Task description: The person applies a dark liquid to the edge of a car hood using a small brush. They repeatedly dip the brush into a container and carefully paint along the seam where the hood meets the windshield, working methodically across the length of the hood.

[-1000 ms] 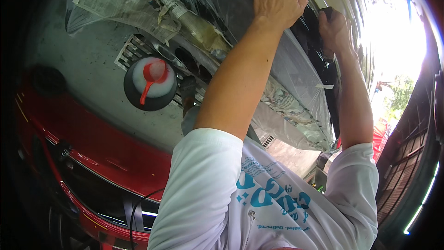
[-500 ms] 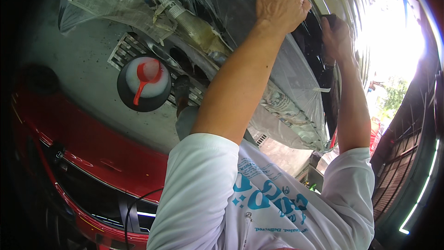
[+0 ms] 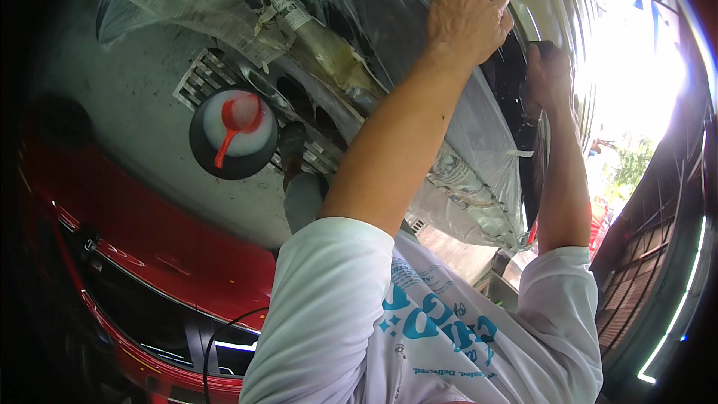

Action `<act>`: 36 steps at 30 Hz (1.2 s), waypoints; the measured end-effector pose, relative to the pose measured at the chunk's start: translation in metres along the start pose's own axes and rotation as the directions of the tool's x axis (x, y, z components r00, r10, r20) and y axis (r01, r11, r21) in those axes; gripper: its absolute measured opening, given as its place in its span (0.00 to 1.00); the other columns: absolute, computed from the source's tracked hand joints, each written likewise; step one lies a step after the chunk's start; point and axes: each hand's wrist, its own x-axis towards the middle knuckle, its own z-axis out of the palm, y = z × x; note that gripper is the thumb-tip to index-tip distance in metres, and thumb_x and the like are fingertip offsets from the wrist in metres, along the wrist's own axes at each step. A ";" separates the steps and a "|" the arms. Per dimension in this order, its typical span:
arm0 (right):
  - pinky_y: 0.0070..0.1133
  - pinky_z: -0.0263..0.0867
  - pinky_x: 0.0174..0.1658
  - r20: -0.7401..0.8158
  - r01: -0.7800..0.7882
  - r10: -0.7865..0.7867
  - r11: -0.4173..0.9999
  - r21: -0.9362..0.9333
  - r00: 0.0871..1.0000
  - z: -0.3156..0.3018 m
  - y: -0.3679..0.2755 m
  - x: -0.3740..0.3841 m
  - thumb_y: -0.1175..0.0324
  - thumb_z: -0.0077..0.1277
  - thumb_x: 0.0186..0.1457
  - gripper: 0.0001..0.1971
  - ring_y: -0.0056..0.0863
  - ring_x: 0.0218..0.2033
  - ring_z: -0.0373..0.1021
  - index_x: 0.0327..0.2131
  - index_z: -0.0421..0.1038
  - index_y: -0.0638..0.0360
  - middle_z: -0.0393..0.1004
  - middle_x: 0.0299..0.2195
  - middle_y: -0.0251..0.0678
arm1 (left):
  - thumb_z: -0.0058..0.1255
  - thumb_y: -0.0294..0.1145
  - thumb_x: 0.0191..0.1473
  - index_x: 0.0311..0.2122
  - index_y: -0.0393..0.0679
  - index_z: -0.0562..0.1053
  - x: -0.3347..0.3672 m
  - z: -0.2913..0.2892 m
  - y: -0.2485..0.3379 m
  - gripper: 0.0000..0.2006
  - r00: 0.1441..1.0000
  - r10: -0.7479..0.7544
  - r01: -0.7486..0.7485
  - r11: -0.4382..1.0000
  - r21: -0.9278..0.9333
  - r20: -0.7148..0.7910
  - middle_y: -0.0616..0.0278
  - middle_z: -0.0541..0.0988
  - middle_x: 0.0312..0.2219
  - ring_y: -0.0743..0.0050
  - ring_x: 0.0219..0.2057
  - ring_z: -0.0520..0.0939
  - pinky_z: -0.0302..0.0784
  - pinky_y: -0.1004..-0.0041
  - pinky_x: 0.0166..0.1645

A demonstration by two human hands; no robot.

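My left hand [image 3: 470, 21] lies with fingers spread on the glossy black part of a vehicle [image 3: 499, 78], at the top of the view. To its right and a little nearer, my right hand [image 3: 550, 84] is closed around a small dark block [image 3: 541, 48] and presses it against the pale, wet-looking body panel [image 3: 535, 0]. The fingers curl round the far side, so most of the block is hidden. Clear masking sheet [image 3: 479, 127] covers the vehicle beside both forearms.
A dark basin [image 3: 200, 151] of cloudy liquid with a red dipper [image 3: 235, 126] stands on a slatted stand [image 3: 198, 75], left of my leg. Taped newspaper [image 3: 299, 19] edges the sheet. A red car [image 3: 172, 254] is at lower left, with a black cable [image 3: 224, 322] near it.
My right hand has moved slightly nearer along the panel with the dark block. The left hand appears a little further right, still spread, as the whole view shifts slightly.
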 end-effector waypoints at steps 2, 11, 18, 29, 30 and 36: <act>0.41 0.70 0.35 -0.004 0.021 -0.021 0.999 0.049 1.000 0.003 0.008 0.000 0.62 0.55 0.57 0.17 0.56 0.29 0.77 0.30 0.76 0.73 0.76 0.25 0.61 | 0.48 0.48 0.63 0.57 0.47 0.76 -0.001 0.001 0.001 0.23 1.000 0.006 -0.006 1.000 -0.009 0.009 0.55 0.72 0.61 0.55 0.70 0.59 0.46 0.38 0.73; 0.35 0.68 0.32 0.073 0.093 -0.102 0.989 0.118 0.992 -0.005 0.012 -0.002 0.62 0.54 0.60 0.16 0.43 0.24 0.75 0.33 0.76 0.71 0.76 0.23 0.54 | 0.50 0.48 0.62 0.56 0.46 0.77 0.001 -0.001 -0.001 0.23 1.000 0.001 0.000 1.000 -0.026 0.005 0.54 0.72 0.60 0.56 0.69 0.60 0.46 0.37 0.72; 0.33 0.68 0.33 0.014 0.184 -0.188 0.969 0.166 0.982 -0.001 0.012 -0.003 0.64 0.55 0.61 0.14 0.40 0.25 0.74 0.38 0.76 0.69 0.77 0.25 0.53 | 0.49 0.49 0.61 0.54 0.46 0.78 0.000 0.000 -0.001 0.22 1.000 0.003 -0.003 1.000 0.004 -0.018 0.54 0.73 0.59 0.56 0.69 0.60 0.47 0.36 0.72; 0.29 0.66 0.32 0.131 0.088 -0.125 0.963 0.255 0.984 -0.007 0.021 -0.001 0.66 0.54 0.63 0.12 0.29 0.25 0.70 0.36 0.76 0.69 0.78 0.25 0.42 | 0.48 0.47 0.62 0.51 0.47 0.79 0.001 0.000 0.001 0.20 1.000 0.008 -0.008 1.000 0.008 -0.018 0.54 0.74 0.57 0.55 0.69 0.60 0.46 0.35 0.71; 0.28 0.65 0.32 0.126 0.083 -0.120 0.961 0.264 0.985 -0.007 0.020 0.000 0.67 0.54 0.64 0.12 0.28 0.25 0.70 0.35 0.76 0.69 0.77 0.25 0.42 | 0.48 0.47 0.62 0.51 0.47 0.79 0.000 0.001 0.000 0.20 1.000 0.003 -0.003 1.000 0.005 -0.025 0.54 0.74 0.57 0.55 0.69 0.60 0.46 0.35 0.71; 0.28 0.65 0.31 0.098 0.095 -0.126 0.957 0.274 0.987 0.000 0.016 0.006 0.65 0.55 0.63 0.13 0.27 0.24 0.69 0.35 0.76 0.69 0.77 0.25 0.42 | 0.48 0.46 0.62 0.51 0.46 0.79 0.002 0.004 -0.001 0.20 0.999 0.020 -0.018 0.999 0.036 -0.047 0.53 0.74 0.57 0.54 0.69 0.61 0.46 0.34 0.71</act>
